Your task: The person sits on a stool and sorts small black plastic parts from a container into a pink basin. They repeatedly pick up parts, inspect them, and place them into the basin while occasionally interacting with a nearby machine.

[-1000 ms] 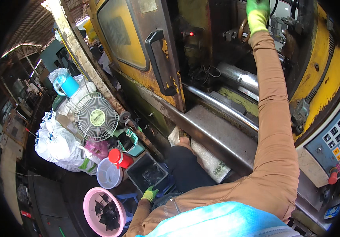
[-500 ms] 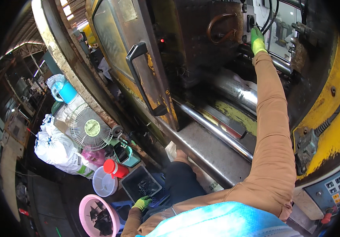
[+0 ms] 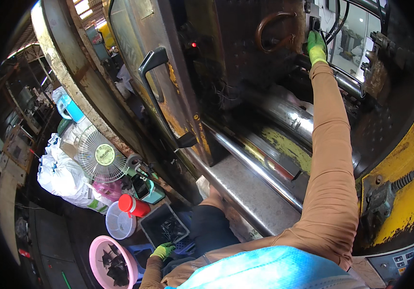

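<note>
My right hand, in a green glove, reaches far up into the open yellow moulding machine and touches a small dark part at the mould face; whether it grips it is unclear. Its tan sleeve stretches over the shiny steel tie bars. My left hand, also green-gloved, hangs low beside my leg, resting at the rim of a dark crate of small black parts. The machine's sliding door with a black handle stands to the left of the opening.
A pink basin holds black parts at the lower left. A clear bucket, a red cup, a small fan, white sacks and a blue jug crowd the floor. A control panel sits lower right.
The view has swung toward the machine opening. My right hand has stayed up at the mould face. My left hand remains low by the crate.
</note>
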`<state>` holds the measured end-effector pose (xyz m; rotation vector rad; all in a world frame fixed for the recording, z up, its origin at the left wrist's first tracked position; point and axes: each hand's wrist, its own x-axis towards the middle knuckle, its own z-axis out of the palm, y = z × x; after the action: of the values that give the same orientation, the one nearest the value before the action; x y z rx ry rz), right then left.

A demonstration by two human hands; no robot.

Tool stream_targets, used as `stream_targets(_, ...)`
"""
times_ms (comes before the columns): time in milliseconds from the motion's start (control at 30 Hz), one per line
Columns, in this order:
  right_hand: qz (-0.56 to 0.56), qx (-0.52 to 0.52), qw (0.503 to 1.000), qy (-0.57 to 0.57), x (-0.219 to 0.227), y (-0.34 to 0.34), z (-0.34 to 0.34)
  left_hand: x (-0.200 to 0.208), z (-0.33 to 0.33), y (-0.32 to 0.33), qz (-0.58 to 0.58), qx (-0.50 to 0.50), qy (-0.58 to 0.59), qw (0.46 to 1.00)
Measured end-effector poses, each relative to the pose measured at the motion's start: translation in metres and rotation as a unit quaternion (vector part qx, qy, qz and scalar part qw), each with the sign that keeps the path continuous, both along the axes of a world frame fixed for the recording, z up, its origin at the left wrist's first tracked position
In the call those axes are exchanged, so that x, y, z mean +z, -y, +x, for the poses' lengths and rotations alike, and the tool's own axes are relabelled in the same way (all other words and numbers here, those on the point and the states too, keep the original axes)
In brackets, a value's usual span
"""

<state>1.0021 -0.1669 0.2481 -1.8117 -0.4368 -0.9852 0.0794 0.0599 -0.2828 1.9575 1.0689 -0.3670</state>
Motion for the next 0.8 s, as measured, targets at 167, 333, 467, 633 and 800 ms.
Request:
stream_targets(167, -0.013, -0.01, 1.0, 0.02, 0.0, 0.0, 0.006, 0.004, -0.002, -0.002, -0.015, 0.017, -0.018, 1.0)
stream_targets(333, -0.028, -0.045, 0.998, 0.013, 0.002, 0.001, 0.0, 0.017, 0.002, -0.001, -0.01, 0.093, -0.016, 0.996)
stream_targets(467, -0.052, -0.063, 0.997, -0.016, 0.008, 0.005, -0.012, 0.044, 0.017, 0.0, 0.027, 0.074, 0.009, 0.997)
stream_targets(633, -0.106, -0.057, 0.992, -0.044, 0.021, 0.013, -0.019, 0.116, 0.059, -0.002, 0.069, 0.079, 0.144, 0.984)
stream_targets(800, -0.193, -0.117, 0.973, -0.046, 0.04, 0.021, -0.022, 0.225, 0.145, -0.011, 0.103, 0.068, 0.283, 0.951)
